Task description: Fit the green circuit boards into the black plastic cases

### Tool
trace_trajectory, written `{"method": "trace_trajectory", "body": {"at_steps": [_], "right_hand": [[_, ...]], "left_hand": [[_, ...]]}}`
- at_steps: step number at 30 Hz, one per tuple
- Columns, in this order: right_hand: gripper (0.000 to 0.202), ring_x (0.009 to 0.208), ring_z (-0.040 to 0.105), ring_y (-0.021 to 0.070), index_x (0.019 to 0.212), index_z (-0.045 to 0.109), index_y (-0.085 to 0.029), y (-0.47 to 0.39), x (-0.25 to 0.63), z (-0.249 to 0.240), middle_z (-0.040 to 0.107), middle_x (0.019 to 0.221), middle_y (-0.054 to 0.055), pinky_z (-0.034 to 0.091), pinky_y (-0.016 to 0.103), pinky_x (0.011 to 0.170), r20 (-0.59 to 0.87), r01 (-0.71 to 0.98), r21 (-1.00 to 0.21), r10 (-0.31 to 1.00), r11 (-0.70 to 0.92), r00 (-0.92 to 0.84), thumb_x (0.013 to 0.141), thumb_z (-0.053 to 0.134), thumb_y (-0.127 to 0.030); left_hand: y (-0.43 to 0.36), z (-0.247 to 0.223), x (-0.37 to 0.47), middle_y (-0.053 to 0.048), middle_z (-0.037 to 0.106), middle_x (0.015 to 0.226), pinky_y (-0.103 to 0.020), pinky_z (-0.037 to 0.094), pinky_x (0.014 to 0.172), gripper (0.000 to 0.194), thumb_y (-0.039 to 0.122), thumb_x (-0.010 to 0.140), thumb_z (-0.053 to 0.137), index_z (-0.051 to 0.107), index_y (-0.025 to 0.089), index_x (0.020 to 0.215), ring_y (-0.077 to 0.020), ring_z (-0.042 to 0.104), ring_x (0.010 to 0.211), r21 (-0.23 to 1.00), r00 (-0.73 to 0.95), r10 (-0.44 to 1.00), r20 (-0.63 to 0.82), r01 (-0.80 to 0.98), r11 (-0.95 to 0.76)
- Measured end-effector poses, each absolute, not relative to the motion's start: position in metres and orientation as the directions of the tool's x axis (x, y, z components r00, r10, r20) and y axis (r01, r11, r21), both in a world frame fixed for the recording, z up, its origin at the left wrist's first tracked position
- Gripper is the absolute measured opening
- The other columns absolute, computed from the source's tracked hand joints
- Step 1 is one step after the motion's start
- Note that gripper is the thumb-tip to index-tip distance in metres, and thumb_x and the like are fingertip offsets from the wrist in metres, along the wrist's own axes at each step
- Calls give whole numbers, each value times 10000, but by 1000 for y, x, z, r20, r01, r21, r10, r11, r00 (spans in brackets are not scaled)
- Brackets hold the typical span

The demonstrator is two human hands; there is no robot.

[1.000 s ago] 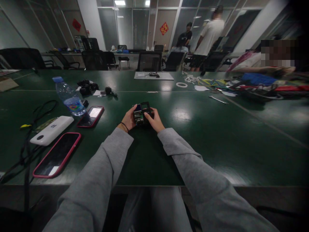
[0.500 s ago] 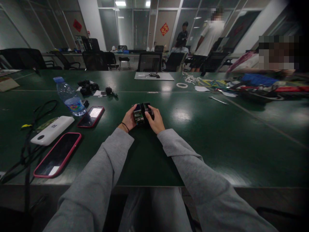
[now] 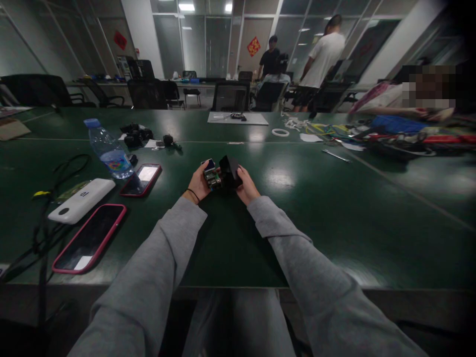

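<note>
Near the middle of the green table (image 3: 312, 198), my left hand (image 3: 198, 184) is closed on a small circuit board device (image 3: 213, 179) with metal ports and a dark screen at its top. Just to the right, my right hand (image 3: 247, 185) grips a black case (image 3: 230, 171) by its right side, with the case tilted. The left edge of the case is close to the board; whether they touch cannot be made out. Both hands are held over the table.
Left of my hands are a water bottle (image 3: 111, 153), two red-edged phones (image 3: 141, 179) (image 3: 91, 238), a white power bank (image 3: 82, 201) and black cables. A wrench (image 3: 336, 155), a tape ring (image 3: 280, 132) and tangled wires lie to the right. Several people are farther back.
My right hand has moved slightly right and turned the black case, so its smooth dark face shows. The board in my left hand has shifted a little. A person in the background has moved left.
</note>
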State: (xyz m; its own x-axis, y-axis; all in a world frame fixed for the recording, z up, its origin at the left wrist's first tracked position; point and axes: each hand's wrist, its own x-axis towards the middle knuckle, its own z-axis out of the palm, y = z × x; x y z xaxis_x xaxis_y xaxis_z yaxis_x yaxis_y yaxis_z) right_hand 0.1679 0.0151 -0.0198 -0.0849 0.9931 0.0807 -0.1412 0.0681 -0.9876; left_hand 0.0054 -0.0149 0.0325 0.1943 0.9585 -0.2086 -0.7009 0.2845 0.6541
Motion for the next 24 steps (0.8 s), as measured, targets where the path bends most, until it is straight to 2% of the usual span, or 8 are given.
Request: {"method": "trace_trajectory", "body": {"at_steps": [4,8,12,15,18,20,22,24], "right_hand": [[691,1059,622,236,1457,284,-385,14,167,-21,547,1360,28,574,466,820,110,-102,-990,987,98,-118,861,426,-703],[665,1128,600,221,1503,226,-407,12,168,-20,478,1447,3,549,495,922,161,-47,-986,982,157,-101,907,399,-645],[590,1344,444,209,1436,414,-331,11,169,-18,437,1485,1,376,492,1140,329,49,-942,942,332,-58,916,437,-609],[579,1375,409,214,1378,493,-284,12,172,-18,475,1449,34,282,487,1194,373,83,-923,926,377,-57,907,464,-619],[664,1305,479,256,1386,481,-269,16,175,-23,521,1364,88,342,521,1152,292,120,-949,956,291,-12,836,583,-628],[728,1276,494,279,1361,502,-241,20,178,-26,513,1337,118,360,524,1136,276,190,-946,960,262,51,746,707,-572],[707,1250,510,282,1308,537,-202,23,178,-29,519,1317,136,367,511,1131,292,231,-936,952,265,93,703,751,-498],[606,1205,547,268,1246,566,-179,26,179,-31,568,1268,134,389,500,1114,299,206,-939,950,275,94,733,710,-469]], "left_hand": [[-20,38,7,-78,727,783,-366,543,838,314,415,888,553,677,142,983,-216,715,825,652,228,952,-206,-693,307],[-24,43,8,-70,727,765,-364,539,837,335,408,908,516,679,141,1027,-211,714,814,647,238,949,-205,-695,314],[-25,44,9,-60,724,742,-342,542,811,339,420,906,520,683,142,1009,-197,710,777,649,252,948,-196,-691,318],[-24,42,8,-67,729,763,-337,540,807,364,430,899,530,682,136,1051,-195,709,772,651,267,944,-193,-685,326],[-22,38,7,-83,739,835,-357,538,829,401,435,894,539,661,140,1137,-202,711,799,651,282,939,-194,-679,339],[-20,35,6,-93,741,881,-379,536,849,412,438,893,545,646,147,1167,-211,712,827,651,293,938,-187,-678,342],[-19,33,5,-103,739,922,-402,533,867,409,440,892,552,635,155,1174,-221,711,857,651,306,937,-170,-679,340],[-18,32,5,-119,735,974,-421,526,884,401,441,889,558,627,162,1169,-231,709,894,651,318,935,-156,-679,339]]}}
